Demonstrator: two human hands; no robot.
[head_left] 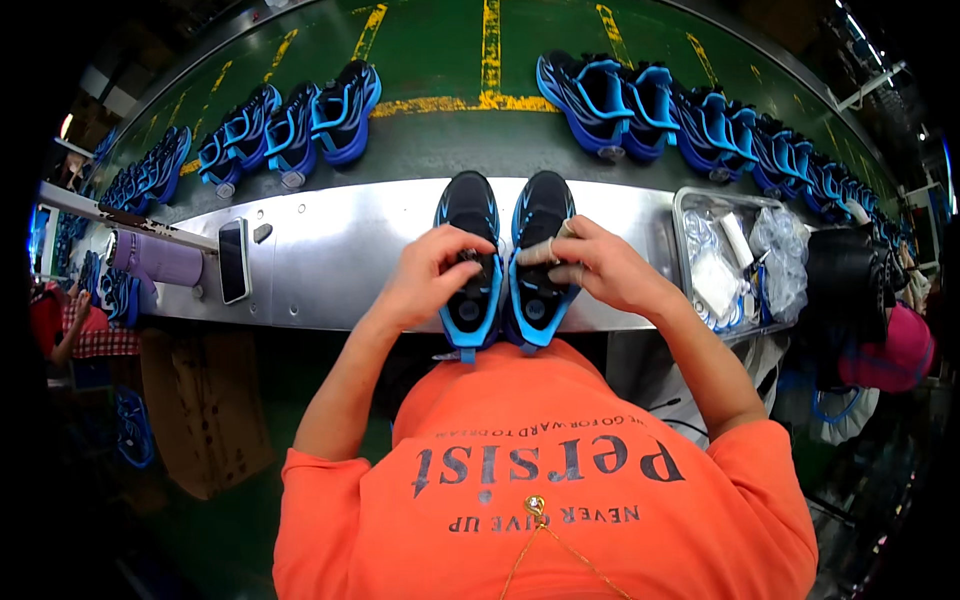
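Note:
Two black sneakers with blue collars and soles stand side by side on the metal ledge before me, toes pointing away: a left sneaker (467, 205) and a right sneaker (546, 203). My left hand (428, 272) is bent over the opening of the left one, thumb and fingers curled at its tongue area. At the right one, my right hand (612, 268) has its fingers curled over the opening, some wrapped in pale finger covers. The fingertips partly hide the tongues and laces, so any small item between them cannot be seen.
Rows of similar sneakers (345, 115) stand on the green line beyond the ledge (345, 255). Left on the ledge are a phone (234, 262) and a purple tumbler (160, 258). A metal tray (683, 250) with plastic bags sits right, beside a black bag (845, 285). Below left is a cardboard box (205, 410).

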